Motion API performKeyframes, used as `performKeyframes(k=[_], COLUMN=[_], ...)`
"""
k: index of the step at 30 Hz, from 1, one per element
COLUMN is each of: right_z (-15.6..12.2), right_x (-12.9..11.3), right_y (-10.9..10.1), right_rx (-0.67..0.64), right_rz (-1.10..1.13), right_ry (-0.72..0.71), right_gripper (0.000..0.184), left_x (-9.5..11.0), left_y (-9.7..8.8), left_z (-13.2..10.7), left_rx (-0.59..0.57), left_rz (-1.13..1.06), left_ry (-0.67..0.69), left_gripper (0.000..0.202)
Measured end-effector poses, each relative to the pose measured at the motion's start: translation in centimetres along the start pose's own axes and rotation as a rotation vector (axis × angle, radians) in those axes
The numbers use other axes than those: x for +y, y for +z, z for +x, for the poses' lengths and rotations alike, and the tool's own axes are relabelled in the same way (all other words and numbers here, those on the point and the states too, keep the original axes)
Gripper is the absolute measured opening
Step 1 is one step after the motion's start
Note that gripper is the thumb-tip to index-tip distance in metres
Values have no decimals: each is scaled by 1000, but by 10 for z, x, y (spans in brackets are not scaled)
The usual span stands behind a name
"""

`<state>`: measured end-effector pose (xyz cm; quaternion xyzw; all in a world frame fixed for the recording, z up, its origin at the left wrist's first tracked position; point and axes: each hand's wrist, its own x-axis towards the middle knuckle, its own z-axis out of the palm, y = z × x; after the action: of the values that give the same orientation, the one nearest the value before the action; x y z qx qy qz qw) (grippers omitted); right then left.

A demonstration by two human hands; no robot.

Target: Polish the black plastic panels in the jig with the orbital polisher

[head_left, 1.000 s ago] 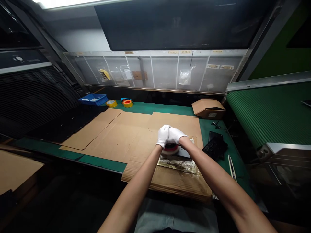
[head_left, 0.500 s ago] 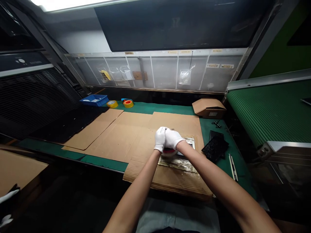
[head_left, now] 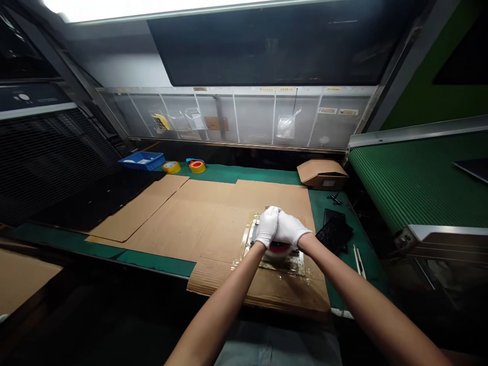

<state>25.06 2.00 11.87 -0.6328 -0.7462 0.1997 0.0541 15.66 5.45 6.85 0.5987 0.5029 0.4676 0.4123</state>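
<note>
Both my hands wear white gloves and are pressed together over a red and white round object (head_left: pixel 279 249). My left hand (head_left: pixel 267 227) and my right hand (head_left: pixel 290 230) are closed around its top, fingers meeting. The round object rests on a flat glossy panel (head_left: pixel 280 262) wrapped in clear film, which lies on brown cardboard sheets (head_left: pixel 213 218) covering the green bench. Most of the round object is hidden under my hands.
Black plastic parts (head_left: pixel 335 231) lie right of the panel. A small cardboard box (head_left: pixel 323 174) stands behind. Tape rolls (head_left: pixel 197 165) and a blue tray (head_left: pixel 142 160) sit at the back left. A green conveyor belt (head_left: pixel 419 183) runs on the right. Black grille panels (head_left: pixel 57 162) lean at left.
My joined hands and the round object have slid right and slightly nearer across the panel. The view has tilted a little.
</note>
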Motion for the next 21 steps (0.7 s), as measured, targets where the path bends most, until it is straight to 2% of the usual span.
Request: performKeyframes(k=[2, 6, 8, 10, 14, 16, 19, 21], right_z=[-1, 8, 7, -1, -30, -46, -61, -63], right_x=[5, 6, 4, 5, 17, 26, 36, 34], right_y=[-2, -6, -6, -3, 10, 18, 29, 36], right_rx=[-12, 76, 79, 36, -29, 4, 50, 59], right_rz=[5, -27, -30, -22, -100, -180, -280, -316], right_ry=[-2, 142, 176, 130, -210, -184, -4, -20], right_gripper=[59, 59, 62, 67, 50, 49, 57, 55], left_x=[-1, 9, 13, 15, 19, 23, 27, 24], left_y=[6, 15, 14, 12, 16, 23, 32, 29], left_z=[0, 14, 13, -1, -49, -70, -86, -90], left_rx=[17, -11, -26, -3, 104, 130, 162, 213], left_rz=[2, -9, -13, -17, -51, -73, -80, -70], left_ry=[-7, 25, 30, 25, -6, -4, 78, 136], left_gripper=[27, 28, 28, 25, 22, 21, 21, 23])
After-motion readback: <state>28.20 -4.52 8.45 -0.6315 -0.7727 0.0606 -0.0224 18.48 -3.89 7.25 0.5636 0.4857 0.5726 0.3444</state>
